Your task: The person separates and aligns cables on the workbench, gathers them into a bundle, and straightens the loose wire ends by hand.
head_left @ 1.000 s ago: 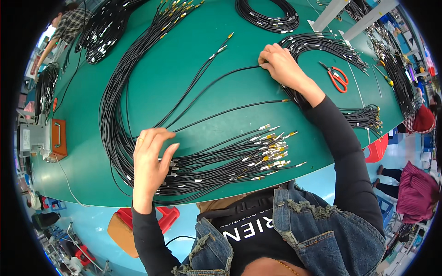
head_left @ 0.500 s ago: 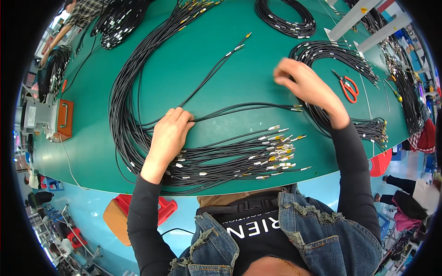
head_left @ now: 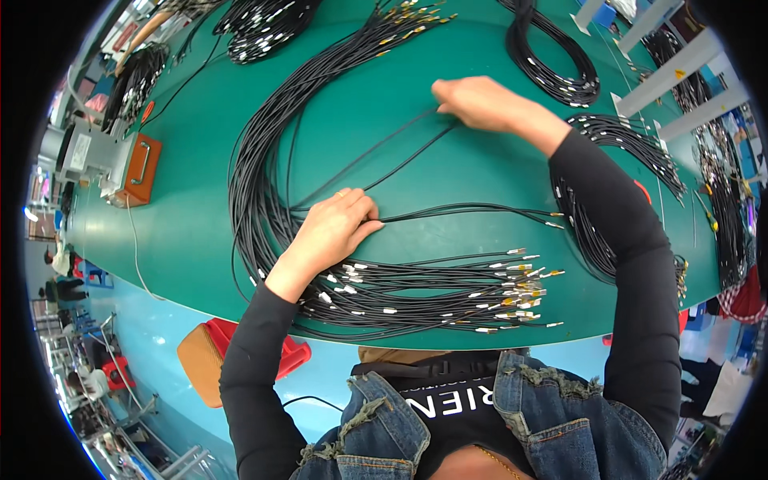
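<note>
A large bundle of thin black cables (head_left: 254,172) curves across the green table in front of me. My left hand (head_left: 336,228) is closed at the near side of the curve, its fingers round a few black cables (head_left: 468,210) that run out to the right and end in small metal tips. Farther out, my right hand (head_left: 474,102) pinches the end of a black cable (head_left: 412,156), and a second, blurred strand also reaches the fingers. Both strands slant back to the bundle. Below my left hand lie many cable ends (head_left: 520,292) with white and yellow sleeves.
Coiled black cables (head_left: 552,68) lie at the far right, with another curved bundle (head_left: 588,232) under my right forearm. Pale posts (head_left: 664,76) rise at the right. An orange-sided machine (head_left: 140,168) stands at the left edge. A red stool (head_left: 292,360) is below the table.
My right hand has moved left from above the right-hand bundle and taken hold of the slanting cable's end, lifting it. My left hand stays on its cables. The view has shifted left.
</note>
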A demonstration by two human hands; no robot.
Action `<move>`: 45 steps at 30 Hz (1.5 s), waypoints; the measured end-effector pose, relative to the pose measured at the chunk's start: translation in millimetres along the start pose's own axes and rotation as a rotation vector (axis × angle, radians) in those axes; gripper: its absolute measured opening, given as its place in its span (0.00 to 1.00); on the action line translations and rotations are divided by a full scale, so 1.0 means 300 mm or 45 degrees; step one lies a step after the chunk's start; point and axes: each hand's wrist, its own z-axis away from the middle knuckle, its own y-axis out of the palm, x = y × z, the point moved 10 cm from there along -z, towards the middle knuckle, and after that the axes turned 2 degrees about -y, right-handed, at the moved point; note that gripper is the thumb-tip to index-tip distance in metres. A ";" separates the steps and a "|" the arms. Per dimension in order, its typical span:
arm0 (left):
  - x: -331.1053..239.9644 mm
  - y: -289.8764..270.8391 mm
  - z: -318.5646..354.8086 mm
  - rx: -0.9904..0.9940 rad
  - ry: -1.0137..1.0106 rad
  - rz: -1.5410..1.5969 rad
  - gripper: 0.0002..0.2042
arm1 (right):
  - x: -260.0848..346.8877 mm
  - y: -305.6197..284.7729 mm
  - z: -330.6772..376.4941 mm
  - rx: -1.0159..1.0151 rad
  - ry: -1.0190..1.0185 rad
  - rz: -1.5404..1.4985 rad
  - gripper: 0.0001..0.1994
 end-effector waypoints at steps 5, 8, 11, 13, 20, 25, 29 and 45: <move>0.014 0.010 0.021 -0.020 0.032 0.022 0.08 | -0.017 -0.048 0.003 0.086 0.089 -0.165 0.09; 0.016 0.001 0.033 -0.024 0.035 0.009 0.09 | 0.186 0.055 0.025 0.058 -0.374 -0.364 0.14; 0.021 -0.034 0.033 -0.029 0.053 -0.009 0.11 | 0.323 0.075 0.018 -0.036 -0.369 -0.312 0.19; 0.089 -0.149 0.046 -0.293 0.001 -0.083 0.15 | 0.401 0.099 0.009 -0.031 -0.367 -0.332 0.18; 0.543 -0.340 0.085 -0.417 -0.630 -0.717 0.41 | 0.593 0.141 -0.048 0.163 -0.421 -0.241 0.17; 0.750 -0.284 -0.048 -0.197 -0.817 -0.523 0.49 | 0.644 0.161 -0.042 0.119 -0.354 -0.177 0.13; 0.822 -0.279 -0.122 -0.107 -0.923 -0.400 0.51 | 0.681 0.142 -0.027 0.007 -0.311 -0.195 0.11; 0.884 -0.386 -0.102 -0.420 -0.793 -0.153 0.31 | 0.397 0.159 -0.159 0.171 -0.032 -0.529 0.13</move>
